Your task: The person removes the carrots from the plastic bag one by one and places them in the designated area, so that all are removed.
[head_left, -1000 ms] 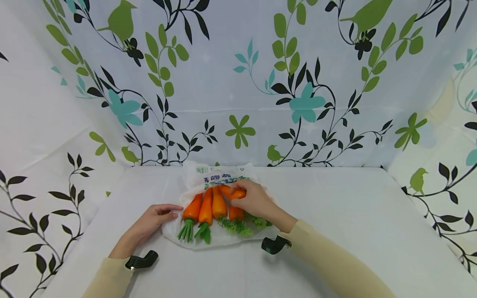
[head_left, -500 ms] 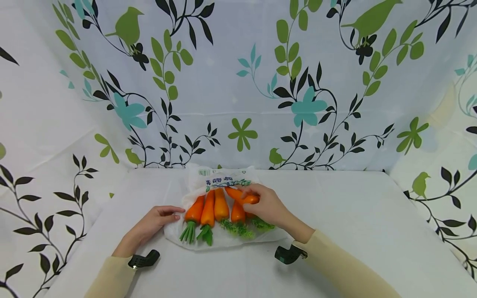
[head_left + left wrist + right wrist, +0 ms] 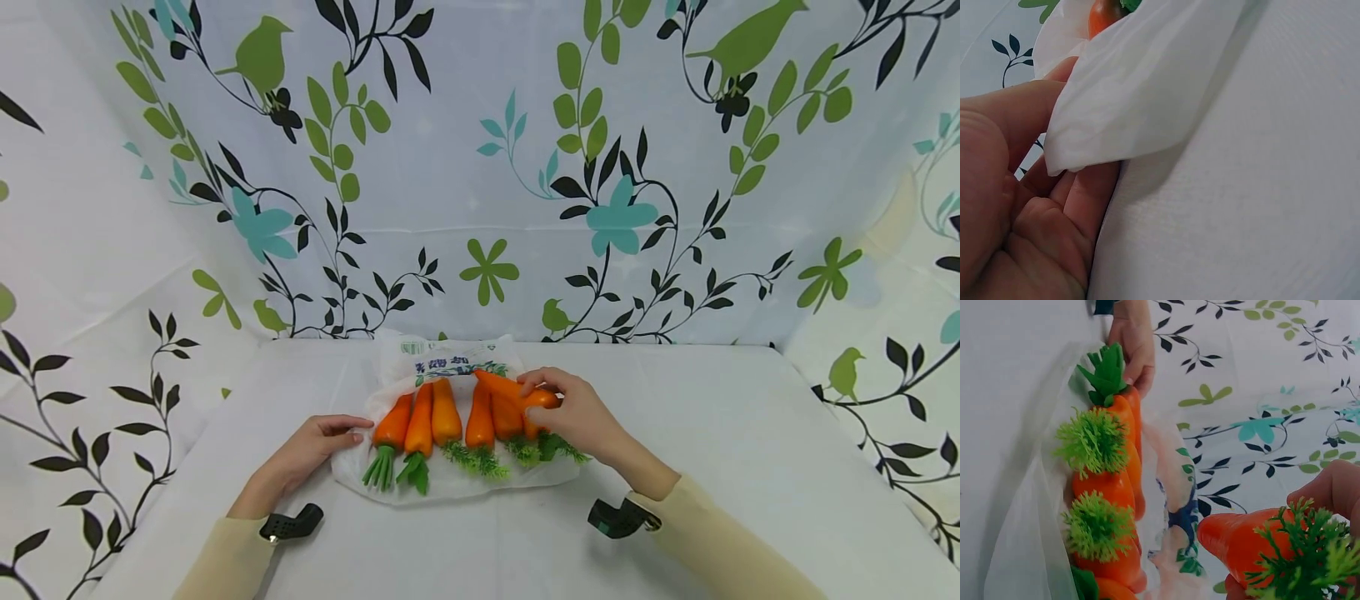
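Note:
My right hand (image 3: 588,417) grips an orange toy carrot (image 3: 501,385), holding it tilted over the right end of a row of several carrots. In the right wrist view, the held carrot (image 3: 1241,540) has its frilly green top toward the camera. The row, including an orange carrot (image 3: 390,427) with a green stem, lies on a crumpled white plastic bag (image 3: 457,492) with blue print. At the bag's left edge is my left hand (image 3: 315,446). The left wrist view shows the bag edge (image 3: 1141,119) between its thumb and fingers.
The bag lies near the far middle of a white-covered table (image 3: 712,433). Behind it hangs a white curtain (image 3: 420,208) printed with leaves and birds. Each wrist carries a black camera (image 3: 292,522).
My right hand has moved right with the carrot, from the middle of the row to its right end, uncovering carrots there. The left hand stays at the bag's edge.

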Tool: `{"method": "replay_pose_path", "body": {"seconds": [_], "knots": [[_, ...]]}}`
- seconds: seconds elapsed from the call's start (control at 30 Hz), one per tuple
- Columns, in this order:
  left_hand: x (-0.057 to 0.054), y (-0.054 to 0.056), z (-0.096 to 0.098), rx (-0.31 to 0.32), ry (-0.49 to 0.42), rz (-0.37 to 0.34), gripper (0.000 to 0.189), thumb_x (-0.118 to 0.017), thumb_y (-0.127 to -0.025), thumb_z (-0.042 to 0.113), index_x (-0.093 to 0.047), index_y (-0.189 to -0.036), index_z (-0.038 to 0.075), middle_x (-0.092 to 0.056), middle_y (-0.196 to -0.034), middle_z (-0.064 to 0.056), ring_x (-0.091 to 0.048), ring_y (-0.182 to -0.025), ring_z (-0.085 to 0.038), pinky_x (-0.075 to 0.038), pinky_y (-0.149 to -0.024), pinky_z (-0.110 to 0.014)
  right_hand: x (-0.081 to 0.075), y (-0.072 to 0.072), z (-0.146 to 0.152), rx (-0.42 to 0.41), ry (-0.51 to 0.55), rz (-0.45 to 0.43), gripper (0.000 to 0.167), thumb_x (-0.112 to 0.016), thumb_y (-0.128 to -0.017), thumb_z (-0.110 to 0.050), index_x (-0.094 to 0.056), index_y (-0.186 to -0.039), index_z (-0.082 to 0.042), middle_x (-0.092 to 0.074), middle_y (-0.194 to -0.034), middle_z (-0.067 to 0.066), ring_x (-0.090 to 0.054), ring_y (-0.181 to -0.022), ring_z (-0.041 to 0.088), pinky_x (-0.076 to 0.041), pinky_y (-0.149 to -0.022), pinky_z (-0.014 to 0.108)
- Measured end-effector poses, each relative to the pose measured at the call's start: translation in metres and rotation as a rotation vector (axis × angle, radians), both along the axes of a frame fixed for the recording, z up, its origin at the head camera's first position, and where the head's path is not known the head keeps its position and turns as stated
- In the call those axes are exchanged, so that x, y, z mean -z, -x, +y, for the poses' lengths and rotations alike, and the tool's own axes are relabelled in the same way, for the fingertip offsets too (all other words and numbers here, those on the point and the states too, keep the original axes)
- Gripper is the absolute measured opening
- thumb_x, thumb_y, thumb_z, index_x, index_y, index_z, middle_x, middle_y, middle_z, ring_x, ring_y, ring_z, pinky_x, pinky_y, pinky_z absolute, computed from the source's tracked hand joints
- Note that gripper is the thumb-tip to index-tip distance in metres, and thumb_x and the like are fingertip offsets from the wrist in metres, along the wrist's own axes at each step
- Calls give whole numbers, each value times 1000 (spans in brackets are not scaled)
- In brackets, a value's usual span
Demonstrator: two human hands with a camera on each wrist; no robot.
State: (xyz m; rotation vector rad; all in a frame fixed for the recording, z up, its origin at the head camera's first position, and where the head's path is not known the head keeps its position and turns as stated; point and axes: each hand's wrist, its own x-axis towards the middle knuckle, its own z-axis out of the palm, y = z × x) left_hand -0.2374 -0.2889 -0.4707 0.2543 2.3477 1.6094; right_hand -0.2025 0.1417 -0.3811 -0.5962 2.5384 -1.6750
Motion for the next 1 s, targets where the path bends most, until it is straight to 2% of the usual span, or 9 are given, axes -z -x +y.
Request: {"method": "replay_pose_path", "body": {"seconds": [0.23,0.47,0.77,1.0], "knots": [[-1,-1,2,-14,8,7,31,-67,-95,19,-70,-123,5,-62,-132,-11,-48,-124,-27,-44,-94,-20,-6,-1,19,54,-13,43,17,-63,-88,-6,-65,-105,-11,-60,-133,9,-60,-109,29,-54,-86,32],[0,-2,2,-18,9,6,31,-67,-96,19,-70,-123,5,-62,-131,-11,-48,-122,-26,-43,-94,-20,-4,3,38,96,-10,30,16,-63,-91,-5,-64,-105,-11,-59,-136,9,-58,-111,32,-53,-84,37],[0,-2,0,-14,12,7,31,-67,-96,20,-70,-124,6,-61,-133,-11,-46,-126,-28,-41,-97,-21,8,8,62,185,-49,11,14,-64,-91,-7,-64,-106,-9,-58,-137,13,-55,-112,35,-53,-86,35],[-1,-2,0,-21,21,6,31,-66,-96,20,-70,-123,7,-61,-133,-10,-45,-128,-29,-39,-101,-27,28,17,75,229,-72,-16,16,-64,-91,-8,-63,-107,-7,-58,-136,16,-55,-110,35,-53,-84,32]]}}
